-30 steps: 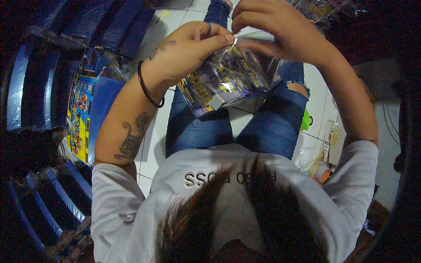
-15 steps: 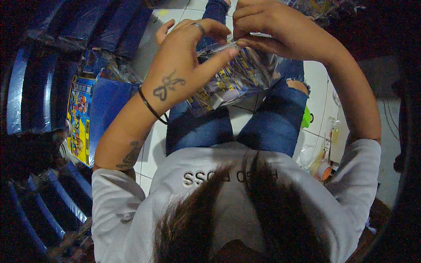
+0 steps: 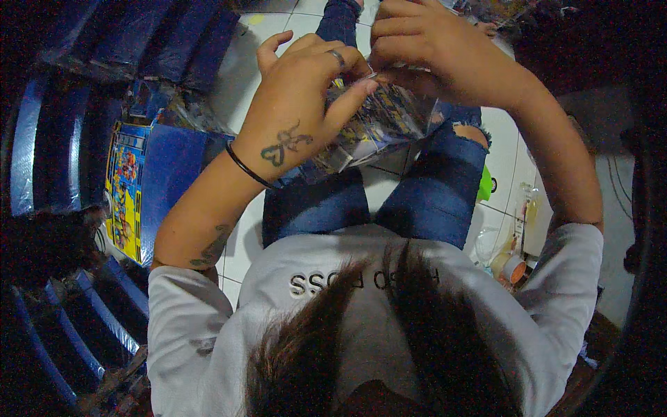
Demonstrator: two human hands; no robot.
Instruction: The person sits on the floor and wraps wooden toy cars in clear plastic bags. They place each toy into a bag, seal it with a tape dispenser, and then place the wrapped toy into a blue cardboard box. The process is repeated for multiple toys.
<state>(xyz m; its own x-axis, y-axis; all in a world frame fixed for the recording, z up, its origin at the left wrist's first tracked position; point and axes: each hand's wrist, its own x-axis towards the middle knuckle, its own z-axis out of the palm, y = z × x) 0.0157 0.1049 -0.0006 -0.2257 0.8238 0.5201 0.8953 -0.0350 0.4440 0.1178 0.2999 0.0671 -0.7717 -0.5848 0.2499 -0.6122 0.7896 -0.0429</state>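
Note:
Over my knees lies a clear plastic bag (image 3: 389, 118) with dark pieces in it that carry yellow and white print. My left hand (image 3: 306, 87), with a ring on one finger, pinches the bag's upper edge between thumb and forefinger. Right beside it, my right hand (image 3: 427, 45) is closed on the same plastic edge, its fingertips partly hidden. Both hands meet at the top of the bag, which hangs toward me below them.
To my left stand a blue box with a yellow printed side (image 3: 125, 191) and stacks of blue, plastic-wrapped packs (image 3: 153, 42). A roll of tape (image 3: 513, 268) sits on the white tiled floor (image 3: 243, 243) at the right, near a bright green object (image 3: 486, 184).
My left hand has shifted slightly right, with the wrist turned a little. My right hand has dipped slightly, and the bag's top is drawn closer together between them.

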